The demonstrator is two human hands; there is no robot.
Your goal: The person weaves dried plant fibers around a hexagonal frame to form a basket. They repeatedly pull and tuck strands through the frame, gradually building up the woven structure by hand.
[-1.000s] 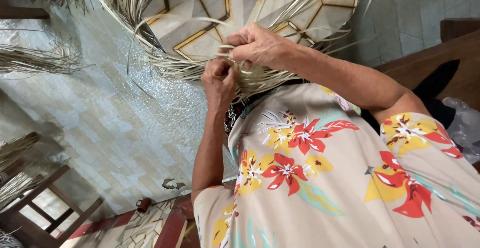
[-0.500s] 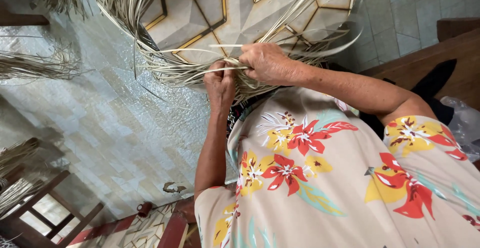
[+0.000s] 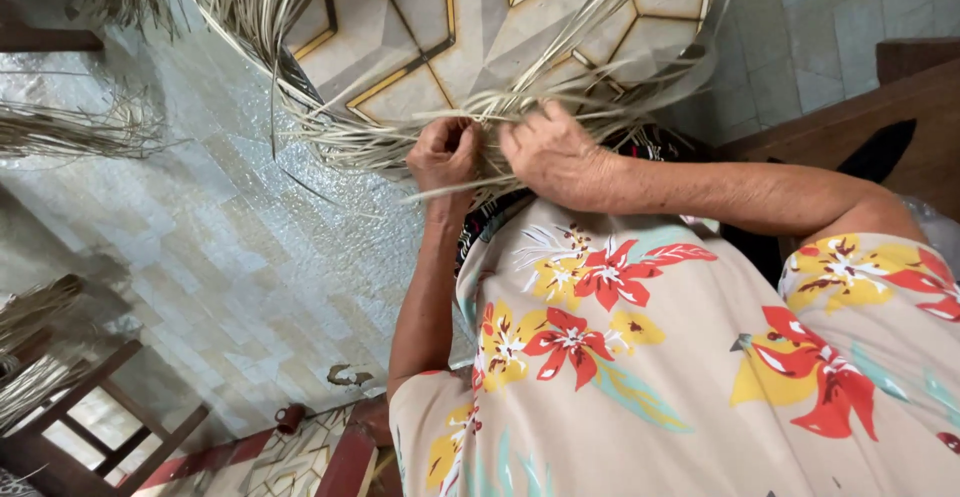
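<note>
Head view, looking down along floral dress (image 3: 640, 357) to both hands at work. Woven mat of pale dried strips (image 3: 480, 117) spread over patterned tiled floor (image 3: 200, 247); loose strip ends fanning past mat edge toward top left and top right of floor. Open floor to left of hands and below mat edge, bare tile down to wooden chair frame (image 3: 90, 427) at bottom left corner. Dark wooden bench (image 3: 900, 87) closing off right side. Separate bundle of dried strips (image 3: 70, 132) at left edge, well apart from mat.

Count: two hands, one mat, one side bundle, one chair frame, one small red-brown cup (image 3: 290, 418) on floor near bottom.

Left hand (image 3: 445, 157) curled tight, fingers pinching strips at near edge of mat, forearm running straight down toward body. Right hand (image 3: 555, 157) just beside it, fingers bent over and gripping same cluster of strips, forearm reaching in from right, elbow bent.
</note>
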